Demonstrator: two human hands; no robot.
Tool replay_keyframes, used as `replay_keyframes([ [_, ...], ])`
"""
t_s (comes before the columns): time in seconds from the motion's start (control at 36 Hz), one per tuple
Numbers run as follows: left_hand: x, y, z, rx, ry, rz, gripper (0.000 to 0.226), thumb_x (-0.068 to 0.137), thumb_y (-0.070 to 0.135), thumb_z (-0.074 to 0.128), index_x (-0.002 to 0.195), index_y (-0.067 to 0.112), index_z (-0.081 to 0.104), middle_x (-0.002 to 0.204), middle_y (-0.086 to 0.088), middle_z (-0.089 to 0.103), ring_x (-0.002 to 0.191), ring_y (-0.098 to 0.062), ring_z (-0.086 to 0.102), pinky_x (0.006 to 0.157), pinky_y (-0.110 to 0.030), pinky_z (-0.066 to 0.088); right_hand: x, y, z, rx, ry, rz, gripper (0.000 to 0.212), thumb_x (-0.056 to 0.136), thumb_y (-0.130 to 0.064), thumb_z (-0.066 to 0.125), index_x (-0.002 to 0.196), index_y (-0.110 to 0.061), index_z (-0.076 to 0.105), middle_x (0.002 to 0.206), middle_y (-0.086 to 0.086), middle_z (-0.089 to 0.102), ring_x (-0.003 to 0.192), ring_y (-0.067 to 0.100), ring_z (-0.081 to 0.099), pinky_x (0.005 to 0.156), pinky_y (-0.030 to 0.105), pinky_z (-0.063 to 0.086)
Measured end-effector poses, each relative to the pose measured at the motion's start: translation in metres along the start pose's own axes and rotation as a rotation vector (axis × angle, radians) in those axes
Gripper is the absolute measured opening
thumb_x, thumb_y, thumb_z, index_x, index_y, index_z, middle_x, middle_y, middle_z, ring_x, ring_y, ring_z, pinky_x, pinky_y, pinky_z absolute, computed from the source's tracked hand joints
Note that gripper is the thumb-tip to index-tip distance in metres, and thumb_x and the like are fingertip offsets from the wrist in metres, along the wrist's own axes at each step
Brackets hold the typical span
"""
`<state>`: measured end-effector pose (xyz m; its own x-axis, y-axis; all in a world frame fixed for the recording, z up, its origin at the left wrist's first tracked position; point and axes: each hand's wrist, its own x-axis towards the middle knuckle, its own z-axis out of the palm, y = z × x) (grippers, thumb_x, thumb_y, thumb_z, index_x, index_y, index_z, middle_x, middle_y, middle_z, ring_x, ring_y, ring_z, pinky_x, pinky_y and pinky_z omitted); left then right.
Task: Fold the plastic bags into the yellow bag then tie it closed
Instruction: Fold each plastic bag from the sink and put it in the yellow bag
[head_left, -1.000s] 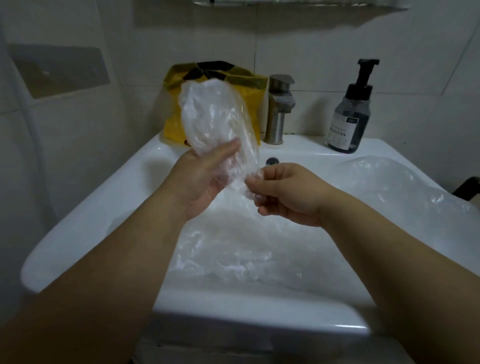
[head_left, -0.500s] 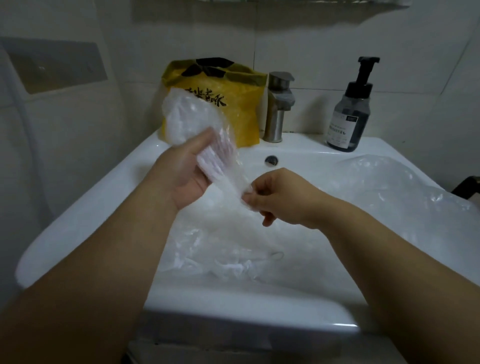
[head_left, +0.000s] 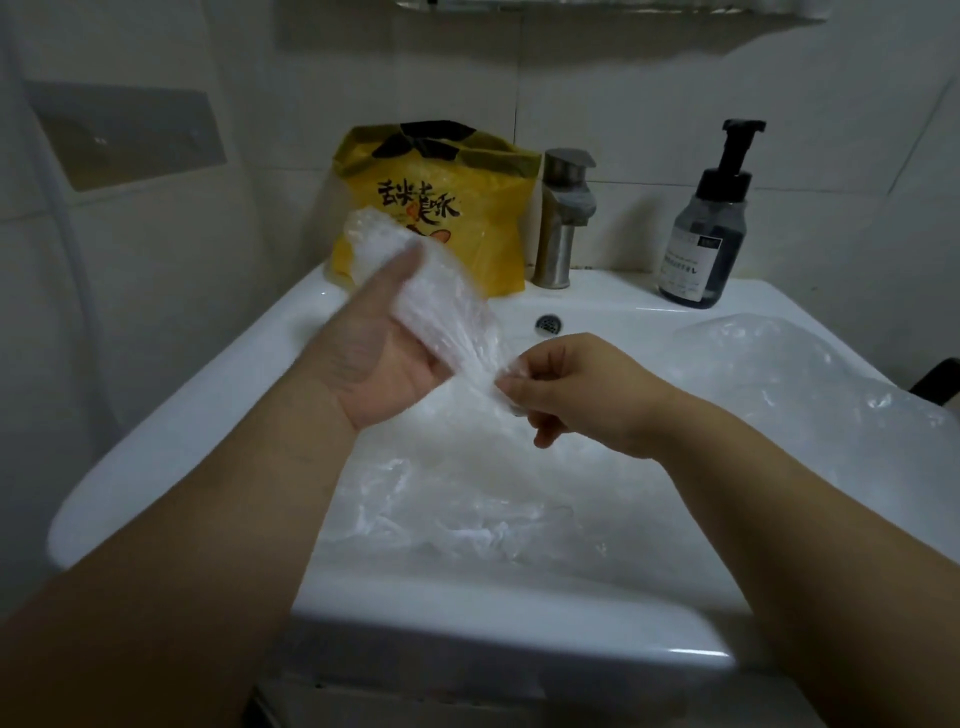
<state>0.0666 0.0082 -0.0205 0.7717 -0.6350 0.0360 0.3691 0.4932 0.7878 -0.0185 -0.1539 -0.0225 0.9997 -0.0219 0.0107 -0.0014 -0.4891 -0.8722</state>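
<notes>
A yellow bag (head_left: 467, 223) with black characters stands open at the back left of the sink, beside the tap. In front of it I hold a clear plastic bag (head_left: 447, 312) stretched between both hands. My left hand (head_left: 384, 358) grips its upper, bunched part, thumb across the plastic. My right hand (head_left: 566, 389) pinches its lower end between thumb and fingers. More clear plastic bags (head_left: 467, 514) lie crumpled in the basin below my hands. Another clear bag (head_left: 810, 374) rests on the sink's right side.
The white sink (head_left: 171, 441) fills the middle of the view, with a steel tap (head_left: 563, 228) and an overflow hole (head_left: 548, 323) at the back. A dark pump bottle (head_left: 706, 234) stands at the back right. Tiled walls close in behind and at the left.
My left hand has lowered the clear bag from in front of the yellow bag toward the basin and slid along it. My right hand keeps pinching the lower end.
</notes>
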Motion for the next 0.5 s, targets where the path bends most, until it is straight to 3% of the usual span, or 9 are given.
replay_keyframes([
  [0.11,0.003,-0.02,0.013,0.269,0.097,-0.111,0.035,0.068,0.017,0.072,0.099,0.002,0.064,0.086,-0.008,0.07,0.077,-0.015,0.069,0.069,-0.027,0.059,0.0,0.0,0.005,-0.127,-0.036,-0.033,0.021,0.093,-0.018,0.06,0.072,-0.014,0.061,0.06,0.001,0.054,0.045,0.004,0.054,0.052,0.017,0.051],
  [0.19,0.008,-0.018,0.011,0.297,0.154,-0.058,0.002,0.085,0.01,0.065,0.084,0.008,0.065,0.068,-0.001,0.065,0.063,-0.008,0.063,0.056,-0.019,0.053,0.0,0.001,0.008,-0.211,-0.053,-0.056,0.023,0.092,-0.021,0.061,0.074,-0.007,0.063,0.058,-0.001,0.053,0.045,0.004,0.058,0.055,0.02,0.052],
  [0.31,0.008,0.002,0.001,0.059,0.31,0.074,0.007,0.092,0.011,0.061,0.089,0.008,0.066,0.071,-0.001,0.071,0.063,-0.01,0.068,0.06,-0.021,0.057,-0.001,0.002,0.003,-0.179,-0.092,-0.034,0.027,0.092,-0.02,0.062,0.089,0.006,0.066,0.062,0.004,0.053,0.045,0.003,0.055,0.054,0.016,0.053],
  [0.39,0.005,0.012,-0.01,-0.024,0.372,0.11,0.012,0.091,0.015,0.063,0.101,0.009,0.066,0.081,-0.003,0.075,0.075,-0.012,0.073,0.066,-0.025,0.059,-0.003,-0.001,0.0,-0.097,-0.159,0.014,0.031,0.091,-0.02,0.063,0.085,0.01,0.063,0.065,0.008,0.053,0.052,0.01,0.053,0.056,0.02,0.054],
  [0.44,0.003,0.015,-0.015,-0.041,0.413,0.094,0.014,0.093,0.017,0.061,0.103,0.009,0.066,0.08,-0.003,0.075,0.073,-0.012,0.073,0.065,-0.024,0.059,-0.006,-0.004,0.0,0.148,-0.209,0.056,0.029,0.094,-0.022,0.056,0.085,0.005,0.06,0.067,0.01,0.052,0.057,0.015,0.052,0.056,0.024,0.054],
  [0.5,0.003,0.014,-0.017,-0.065,0.446,0.066,0.013,0.096,0.016,0.057,0.1,0.008,0.065,0.073,-0.005,0.074,0.063,-0.012,0.072,0.056,-0.023,0.058,-0.008,-0.01,0.0,0.501,-0.234,0.085,0.023,0.099,-0.019,0.042,0.1,-0.004,0.058,0.073,0.013,0.054,0.06,0.02,0.053,0.054,0.029,0.054],
])
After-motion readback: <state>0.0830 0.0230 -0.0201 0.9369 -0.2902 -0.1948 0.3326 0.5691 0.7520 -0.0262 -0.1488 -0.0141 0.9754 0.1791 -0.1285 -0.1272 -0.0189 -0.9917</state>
